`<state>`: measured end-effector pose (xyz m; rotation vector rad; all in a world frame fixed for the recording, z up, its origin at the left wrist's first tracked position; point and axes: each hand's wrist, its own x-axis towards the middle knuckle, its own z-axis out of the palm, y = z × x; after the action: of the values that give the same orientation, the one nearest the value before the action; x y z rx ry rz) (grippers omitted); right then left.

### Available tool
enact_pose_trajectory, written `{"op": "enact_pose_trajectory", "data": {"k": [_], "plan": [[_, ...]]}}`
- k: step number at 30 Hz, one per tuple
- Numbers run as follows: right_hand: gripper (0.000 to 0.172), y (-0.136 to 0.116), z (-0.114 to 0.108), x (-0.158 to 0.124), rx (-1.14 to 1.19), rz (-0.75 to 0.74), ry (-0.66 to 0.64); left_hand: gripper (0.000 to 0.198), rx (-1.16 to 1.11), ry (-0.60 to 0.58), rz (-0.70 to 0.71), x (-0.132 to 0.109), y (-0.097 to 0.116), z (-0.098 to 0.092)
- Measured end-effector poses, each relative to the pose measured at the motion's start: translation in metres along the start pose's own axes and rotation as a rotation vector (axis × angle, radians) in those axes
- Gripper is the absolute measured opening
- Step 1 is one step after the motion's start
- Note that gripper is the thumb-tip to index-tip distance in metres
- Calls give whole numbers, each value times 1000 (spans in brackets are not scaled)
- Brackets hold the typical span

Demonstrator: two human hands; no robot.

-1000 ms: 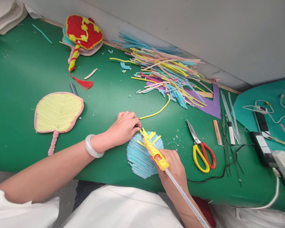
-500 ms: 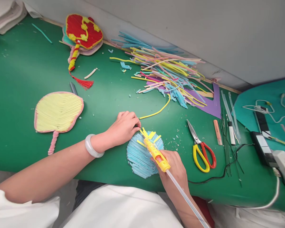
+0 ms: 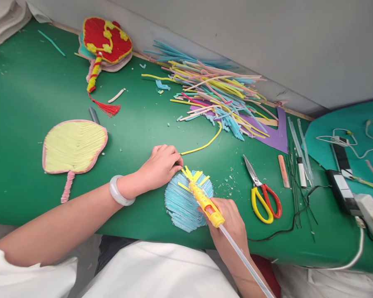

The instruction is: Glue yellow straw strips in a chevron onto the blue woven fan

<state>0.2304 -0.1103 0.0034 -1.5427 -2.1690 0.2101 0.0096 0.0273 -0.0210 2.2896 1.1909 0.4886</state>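
Note:
My right hand grips a yellow hot glue gun, its clear glue stick running out of the back. The gun's nozzle is over a round light-blue panel of pipe cleaners, among short yellow pipe cleaner pieces fanned out at its top. My left hand is closed, thumb and fingers pinched at the end of a short yellow piece at the panel's upper left edge. A long yellow pipe cleaner curves away beside those fingertips.
Scissors lie right of the panel, near green wires and a black cable. A heap of pipe cleaners lies against the wall. Leftward are a yellow fan and a red fan on others.
The whole view has shifted slightly. My hands, the glue gun and the blue panel keep nearly the same places relative to each other.

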Motion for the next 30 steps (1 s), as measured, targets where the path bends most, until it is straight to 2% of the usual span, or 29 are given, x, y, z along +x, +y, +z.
{"op": "enact_pose_trajectory", "data": {"k": [10,19,30], "plan": [[20,2,2,-4,5,-12,2,4,5,9,9,-1,-1,1],[14,-1,-2,-5,-1,-4,22,5,12,13,17,0,-2,1],[16,2,-3,-14,40,34,18,6,12,12,14,0,-1,1]]}}
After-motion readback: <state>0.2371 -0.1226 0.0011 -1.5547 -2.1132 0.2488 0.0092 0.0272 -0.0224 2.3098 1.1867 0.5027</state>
